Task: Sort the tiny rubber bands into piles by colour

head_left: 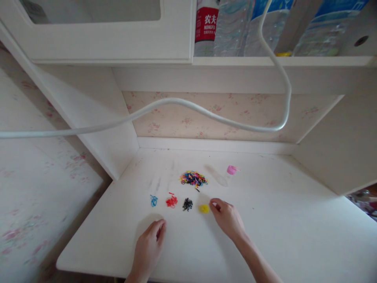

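Note:
Small rubber bands lie on the white desk in separate piles. A mixed multicoloured pile (193, 179) is farthest from me. Nearer is a row: blue bands (153, 201), red bands (171, 201), black bands (187, 204) and yellow bands (204, 208). My right hand (228, 218) is just right of the yellow pile, thumb and fingers pinched together; whatever may be between the fingertips is too small to make out. Below the blue and red piles my left hand (149, 243) rests with its fingers curled closed, and nothing shows in it.
Behind the piles a clear container lies on the desk (279, 220), near a pink cap (231, 169). A white cable (176, 101) hangs across the upper view. Overhead, a shelf (265, 61) holds several water bottles (232, 27) beside a cabinet door (112, 41).

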The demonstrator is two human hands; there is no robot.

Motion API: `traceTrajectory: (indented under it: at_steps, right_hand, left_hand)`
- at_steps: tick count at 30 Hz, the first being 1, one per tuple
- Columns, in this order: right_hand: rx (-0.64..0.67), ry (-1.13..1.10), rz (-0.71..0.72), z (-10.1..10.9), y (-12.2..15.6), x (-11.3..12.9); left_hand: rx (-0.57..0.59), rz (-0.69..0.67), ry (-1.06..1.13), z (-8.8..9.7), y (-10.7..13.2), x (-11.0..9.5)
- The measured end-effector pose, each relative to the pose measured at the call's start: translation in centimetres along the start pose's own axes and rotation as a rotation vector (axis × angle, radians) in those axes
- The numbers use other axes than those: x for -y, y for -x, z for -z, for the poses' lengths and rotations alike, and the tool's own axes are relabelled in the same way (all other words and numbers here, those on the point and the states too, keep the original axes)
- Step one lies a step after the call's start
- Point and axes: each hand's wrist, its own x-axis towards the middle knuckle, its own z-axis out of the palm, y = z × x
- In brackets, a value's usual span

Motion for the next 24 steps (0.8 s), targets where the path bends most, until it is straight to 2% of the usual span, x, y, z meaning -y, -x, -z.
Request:
traceTrajectory:
  at_steps: [3, 7, 10, 15, 24]
  right_hand:
    - [0.043, 0.191, 0.045, -0.9, -2.8, 2.2]
    - [0.071, 0.254, 0.072, -2.3, -5.5, 3.5]
    - [0.081, 0.283, 0.067, -2.8, -6.4, 3.9]
    - [0.076, 0.286, 0.080, -2.7, -6.1, 4.0]
    - [0.115, 0.191, 0.198, -2.4, -2.9, 5.7]
  left_hand:
    - [-0.013, -0.026, 0.054, 0.1, 0.2, 1.0]
    - [0.009, -0.002, 0.093, 0.2, 0.3, 0.8]
    - [0.049, -0.004, 0.089, 0.2, 0.4, 0.6]
    - [0.076, 0.005, 0.070, 0.3, 0.4, 0.6]
    - [0.071, 0.018, 0.065, 0.4, 0.1, 0.3]
